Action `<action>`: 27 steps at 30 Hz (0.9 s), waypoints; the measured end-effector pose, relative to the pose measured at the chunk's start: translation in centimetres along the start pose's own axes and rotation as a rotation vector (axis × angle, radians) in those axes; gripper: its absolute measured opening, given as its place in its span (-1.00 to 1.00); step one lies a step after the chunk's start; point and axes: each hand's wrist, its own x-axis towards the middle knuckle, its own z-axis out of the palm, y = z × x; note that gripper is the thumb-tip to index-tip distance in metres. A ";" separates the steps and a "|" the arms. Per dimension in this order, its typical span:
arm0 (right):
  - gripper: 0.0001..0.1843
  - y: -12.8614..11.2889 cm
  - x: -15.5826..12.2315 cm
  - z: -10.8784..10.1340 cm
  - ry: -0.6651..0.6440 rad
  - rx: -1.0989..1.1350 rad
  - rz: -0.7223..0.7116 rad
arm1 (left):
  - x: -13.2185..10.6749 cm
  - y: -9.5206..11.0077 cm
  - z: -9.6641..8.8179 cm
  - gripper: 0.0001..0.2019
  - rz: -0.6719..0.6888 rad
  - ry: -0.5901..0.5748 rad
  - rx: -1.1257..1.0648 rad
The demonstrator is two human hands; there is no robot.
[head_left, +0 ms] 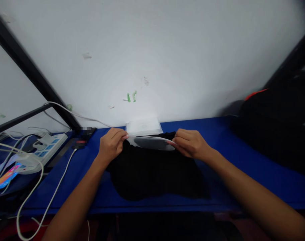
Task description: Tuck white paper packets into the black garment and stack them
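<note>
Clamping thin flat white-and-grey panel [152, 144] at opposite ends with left hand [112, 144] and right hand [189, 142], equally near; stretching crosswise lengthwise, at far edge of loose black cloth [155, 175]

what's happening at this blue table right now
A person holds a thin, white-edged flat piece by its two ends, the left hand at one and the right hand at the other. It is over black cloth that lies on the blue table; whether the fingers also pinch the cloth is hard to tell. Behind it, near the wall, is a white packet.
</note>
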 end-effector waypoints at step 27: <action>-0.61 -4.7 1.5 0.8 -0.404 0.352 0.215 | -0.1 6.3 0.5 -0.89 0.256 -0.057 -0.149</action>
